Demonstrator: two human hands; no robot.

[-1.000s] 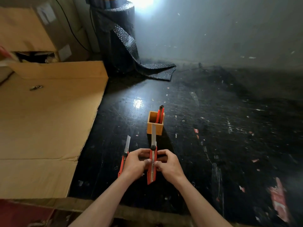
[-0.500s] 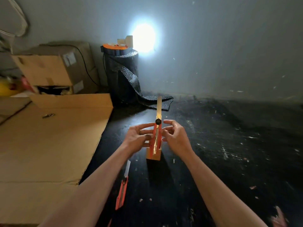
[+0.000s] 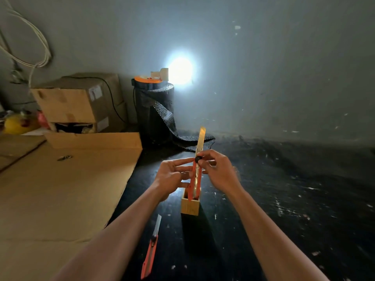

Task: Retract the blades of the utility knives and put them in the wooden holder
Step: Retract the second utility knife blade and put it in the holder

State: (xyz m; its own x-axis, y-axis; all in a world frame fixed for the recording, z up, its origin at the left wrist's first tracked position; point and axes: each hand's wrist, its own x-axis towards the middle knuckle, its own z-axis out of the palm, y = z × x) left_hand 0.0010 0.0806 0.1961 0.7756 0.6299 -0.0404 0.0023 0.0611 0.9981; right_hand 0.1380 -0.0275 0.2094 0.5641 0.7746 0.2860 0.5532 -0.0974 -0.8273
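Orange utility knife point(image 3: 195, 179), blade fully out and pointing up, is pinched upright between the left hand point(image 3: 172, 178) and right hand point(image 3: 218, 171) above the wooden holder point(image 3: 190, 205), while a second knife point(image 3: 150, 252) lies on the black floor point(image 3: 263, 230).

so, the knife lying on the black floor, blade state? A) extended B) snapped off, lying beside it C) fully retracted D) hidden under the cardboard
A: the knife on the floor lies in the open near the wooden holder, its bare blade sticking out of the orange handle toward the holder.
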